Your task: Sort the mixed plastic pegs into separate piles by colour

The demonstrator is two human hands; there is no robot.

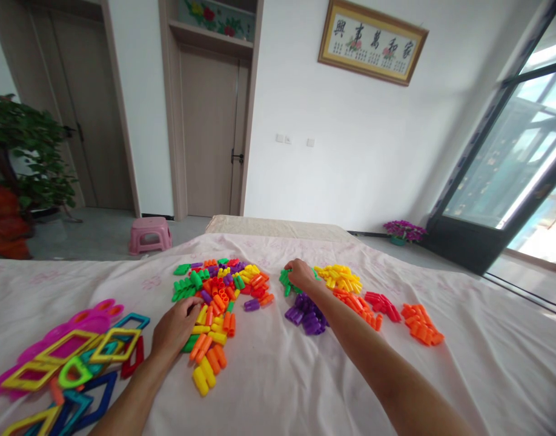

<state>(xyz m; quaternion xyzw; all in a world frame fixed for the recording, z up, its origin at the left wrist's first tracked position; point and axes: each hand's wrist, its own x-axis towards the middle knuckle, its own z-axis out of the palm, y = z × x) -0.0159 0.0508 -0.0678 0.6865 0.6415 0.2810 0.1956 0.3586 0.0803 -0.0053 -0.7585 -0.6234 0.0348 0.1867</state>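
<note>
My left hand (177, 324) rests at the left side of a mixed pile of bullet-shaped plastic building pieces (221, 293). Its fingers are curled at the pile's edge, and what they hold, if anything, is hidden. My right hand (301, 275) reaches down over a small heap of green pieces (286, 283), fingers bent and closed; their tips are hidden behind the hand. Around it lie separate heaps by colour: purple pieces (306, 315) just below, yellow pieces (339, 278) to the right, orange pieces (357, 307) beside my forearm, and red pieces (383, 306) further right.
Another orange heap (422, 324) lies at the far right of the cloth-covered surface (269, 381). On the left, flat magnetic frame tiles (119, 345) overlap a pink tray (55, 336). A pink stool (151, 235) stands on the floor beyond.
</note>
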